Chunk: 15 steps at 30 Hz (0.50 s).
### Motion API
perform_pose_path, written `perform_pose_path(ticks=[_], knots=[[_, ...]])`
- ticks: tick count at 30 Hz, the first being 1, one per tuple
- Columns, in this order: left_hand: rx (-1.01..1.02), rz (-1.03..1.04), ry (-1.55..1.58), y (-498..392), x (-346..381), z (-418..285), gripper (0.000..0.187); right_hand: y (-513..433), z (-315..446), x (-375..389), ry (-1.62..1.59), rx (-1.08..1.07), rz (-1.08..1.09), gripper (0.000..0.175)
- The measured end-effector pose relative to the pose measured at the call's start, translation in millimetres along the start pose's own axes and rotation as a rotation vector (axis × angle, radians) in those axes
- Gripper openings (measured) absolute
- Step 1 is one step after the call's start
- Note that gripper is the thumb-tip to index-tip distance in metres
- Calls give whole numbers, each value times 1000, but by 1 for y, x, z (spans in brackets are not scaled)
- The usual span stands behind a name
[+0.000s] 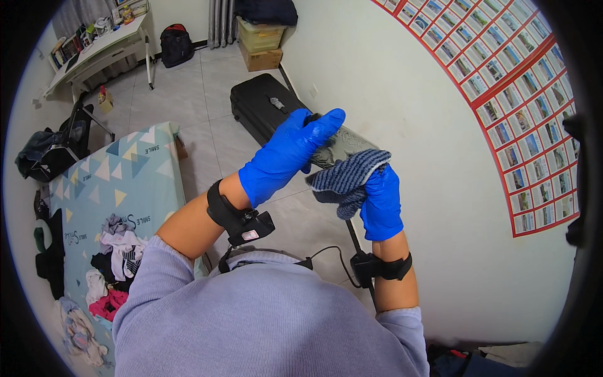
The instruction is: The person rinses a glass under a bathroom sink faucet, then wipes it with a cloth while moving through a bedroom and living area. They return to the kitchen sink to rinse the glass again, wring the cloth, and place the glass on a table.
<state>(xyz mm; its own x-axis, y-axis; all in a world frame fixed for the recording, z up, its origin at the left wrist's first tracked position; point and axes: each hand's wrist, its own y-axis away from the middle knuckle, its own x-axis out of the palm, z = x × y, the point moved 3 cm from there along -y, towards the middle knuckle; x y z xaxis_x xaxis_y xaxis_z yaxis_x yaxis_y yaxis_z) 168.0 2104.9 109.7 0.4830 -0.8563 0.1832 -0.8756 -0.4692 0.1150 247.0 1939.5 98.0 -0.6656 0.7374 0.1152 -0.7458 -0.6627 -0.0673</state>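
My left hand (294, 148), in a blue glove, is closed around a dark grey-green object with an ornate pattern (351, 141). The hand hides much of it, so its kind is unclear. In a matching glove, my right hand (382, 202) grips a striped navy and grey cloth (351, 176). The bunched cloth hangs beside the patterned object's near edge; I cannot tell whether they touch. Both hands are held out in front of my body, above the tiled floor.
A black suitcase (264, 101) lies beyond my hands along the white wall (438, 188). To the left stands a bed (122, 174) with heaped clothes (118, 254). A white desk (101, 45), a backpack (176, 45) and a storage bin (259, 35) on a cardboard box (261, 60) stand farther off.
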Motion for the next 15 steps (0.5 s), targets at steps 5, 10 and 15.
perform_pose_path(ticks=[5, 10, 15], knots=[[-91, 53, 63, -2, -1, 5, 51, 2, -4, -5, 403, -148, -113, 29], [176, 23, 59, 8, 6, 10, 46, 1, -3, -12, 577, -351, -183, 30], [1006, 65, -590, 28, 5, 0, 72, -10, -7, -21, -436, 143, -165, 37]])
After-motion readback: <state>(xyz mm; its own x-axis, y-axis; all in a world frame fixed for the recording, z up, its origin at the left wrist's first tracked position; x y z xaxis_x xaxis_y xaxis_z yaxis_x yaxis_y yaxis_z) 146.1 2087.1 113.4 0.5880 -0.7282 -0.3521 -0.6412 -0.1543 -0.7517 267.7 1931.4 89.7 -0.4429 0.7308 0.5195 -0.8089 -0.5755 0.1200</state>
